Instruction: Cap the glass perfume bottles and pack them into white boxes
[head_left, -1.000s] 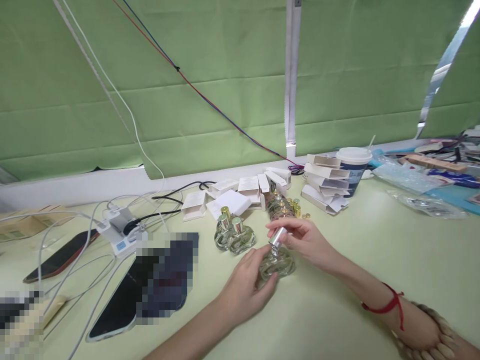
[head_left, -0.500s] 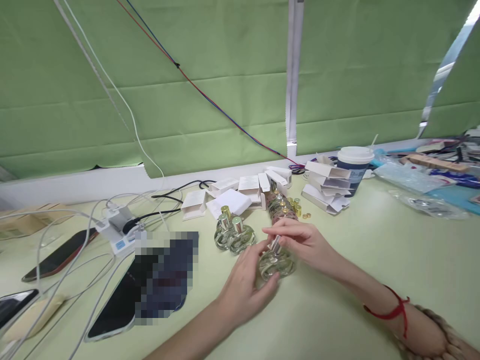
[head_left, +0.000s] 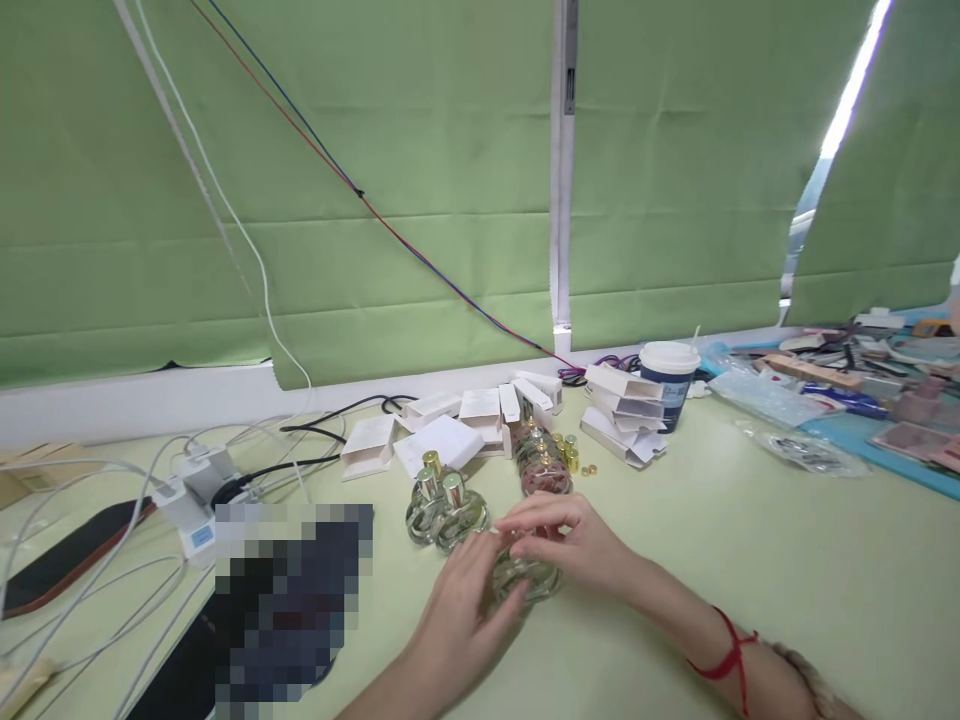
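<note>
A clear glass perfume bottle (head_left: 538, 585) stands upright on the pale green table between my hands. My left hand (head_left: 459, 600) wraps its left side, thumb at the front and fingers behind. Over its top, my right hand (head_left: 574, 540) closes its thumb and fingers around the bottle's silver cap, which the fingers now mostly hide. Several similar bottles (head_left: 463, 522) with silver or gold caps stand to the left. Behind my right hand runs a row of bottles with bare gold spray tops (head_left: 544, 472). Loose gold caps (head_left: 572, 458) stand beside that row.
Small white boxes (head_left: 369, 448) lie along the back, with another stack of boxes (head_left: 622, 415) near a lidded paper cup (head_left: 667, 385). Charger cables and a power strip (head_left: 196, 525) spread at left, near phones (head_left: 75, 550). Plastic bags (head_left: 772, 392) lie at right.
The view has tilted up and shifted right, so everything sits lower and further left. My right fingers have lowered over the silver cap, covering it more. My left hand keeps its hold.
</note>
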